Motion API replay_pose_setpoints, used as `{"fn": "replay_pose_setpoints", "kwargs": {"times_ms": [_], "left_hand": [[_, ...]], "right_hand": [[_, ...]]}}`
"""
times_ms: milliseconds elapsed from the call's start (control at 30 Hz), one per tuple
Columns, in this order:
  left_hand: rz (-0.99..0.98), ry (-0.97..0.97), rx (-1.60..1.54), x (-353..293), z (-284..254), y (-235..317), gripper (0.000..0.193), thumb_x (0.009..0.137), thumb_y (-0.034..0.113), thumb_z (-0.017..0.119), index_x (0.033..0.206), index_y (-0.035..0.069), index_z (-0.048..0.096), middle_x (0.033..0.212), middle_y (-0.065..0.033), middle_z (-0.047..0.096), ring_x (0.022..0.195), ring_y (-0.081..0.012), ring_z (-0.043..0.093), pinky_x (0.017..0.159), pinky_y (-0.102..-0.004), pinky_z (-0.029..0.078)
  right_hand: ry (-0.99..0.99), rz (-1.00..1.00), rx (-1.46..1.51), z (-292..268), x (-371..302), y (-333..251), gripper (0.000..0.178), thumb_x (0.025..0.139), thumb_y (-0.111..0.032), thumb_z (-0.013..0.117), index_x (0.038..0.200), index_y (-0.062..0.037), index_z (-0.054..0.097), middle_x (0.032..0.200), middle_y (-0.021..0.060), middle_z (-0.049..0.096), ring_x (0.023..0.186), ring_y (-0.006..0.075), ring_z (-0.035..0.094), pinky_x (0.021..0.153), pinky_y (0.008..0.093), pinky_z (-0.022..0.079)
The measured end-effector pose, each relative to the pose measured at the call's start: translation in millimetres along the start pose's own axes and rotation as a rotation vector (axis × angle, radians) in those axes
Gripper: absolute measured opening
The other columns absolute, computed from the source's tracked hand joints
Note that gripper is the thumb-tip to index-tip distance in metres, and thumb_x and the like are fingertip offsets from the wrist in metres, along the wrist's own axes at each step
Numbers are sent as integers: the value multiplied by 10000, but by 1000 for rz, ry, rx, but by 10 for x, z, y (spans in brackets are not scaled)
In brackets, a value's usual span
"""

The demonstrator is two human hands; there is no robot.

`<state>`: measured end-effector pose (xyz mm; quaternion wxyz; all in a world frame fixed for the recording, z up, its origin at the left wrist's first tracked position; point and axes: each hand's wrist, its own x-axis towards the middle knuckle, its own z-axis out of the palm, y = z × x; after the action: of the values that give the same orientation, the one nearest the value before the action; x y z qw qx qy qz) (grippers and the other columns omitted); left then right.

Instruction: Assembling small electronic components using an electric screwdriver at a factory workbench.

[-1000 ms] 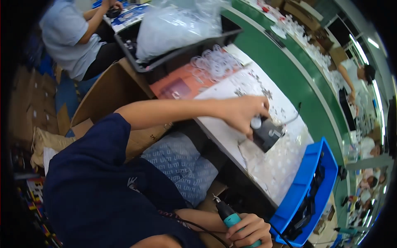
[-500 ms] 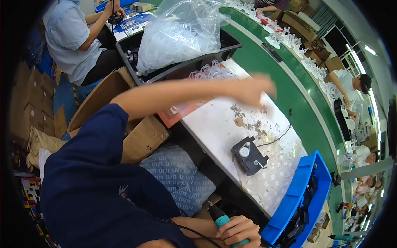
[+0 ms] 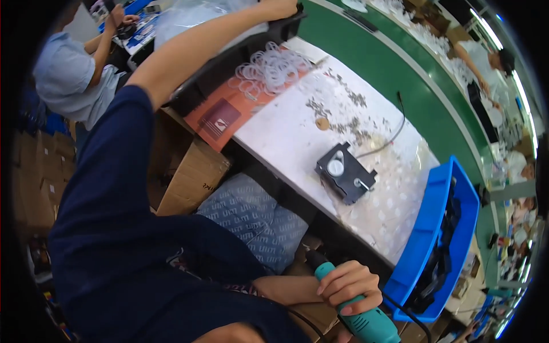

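Observation:
My left arm stretches up across the scene, and my left hand (image 3: 278,8) is at the corner of a black bin (image 3: 289,26), its fingers bent at the rim and partly cut off by the picture's edge. My right hand (image 3: 351,286) is wrapped round a teal electric screwdriver (image 3: 372,326) with a black nose, low beside the table. A black box-shaped housing (image 3: 360,184) with a white round part and a small metal crank lies on the white tabletop (image 3: 286,143). A cable runs from it. Small loose screws (image 3: 351,123) are scattered behind it, with a tan disc (image 3: 322,124).
Clear plastic rings (image 3: 274,67) are heaped on an orange sheet (image 3: 211,111). A plastic bag (image 3: 189,23) fills the black bin. To the right stands a blue bin (image 3: 414,246) with black parts. A green conveyor (image 3: 394,86) runs behind. Co-workers sit at left and far right.
My left hand has moved from above the table to the black bin's corner. My right hand still holds the screwdriver, now more fully in view. The view has shifted.

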<state>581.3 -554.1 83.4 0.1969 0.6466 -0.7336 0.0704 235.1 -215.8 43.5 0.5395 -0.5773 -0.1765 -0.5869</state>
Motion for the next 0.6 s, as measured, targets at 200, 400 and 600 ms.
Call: {"fn": "replay_pose_setpoints", "kwargs": {"times_ms": [200,400,600], "left_hand": [[732,393,-37,-1353,-304,1119,160,716,76,611,864,114,660,805,-64,548,715,-210,623,559,-339,522],[531,197,-274,-2178,-36,1796,114,691,54,596,781,-10,569,845,-107,510,710,-232,578,572,-322,507],[410,42,-594,-2369,-145,1834,335,713,99,660,979,-91,589,909,-150,503,775,-304,572,699,-369,491]], "right_hand": [[2,30,-34,30,-20,-10,469,689,-302,815,833,27,514,521,118,515,397,221,510,462,323,501],[4,46,-63,35,-111,39,537,670,-366,834,878,-7,494,490,79,508,366,178,495,461,307,508],[2,70,-98,4,-125,43,557,656,-365,842,896,-5,491,497,76,510,372,181,501,472,306,504]]}}
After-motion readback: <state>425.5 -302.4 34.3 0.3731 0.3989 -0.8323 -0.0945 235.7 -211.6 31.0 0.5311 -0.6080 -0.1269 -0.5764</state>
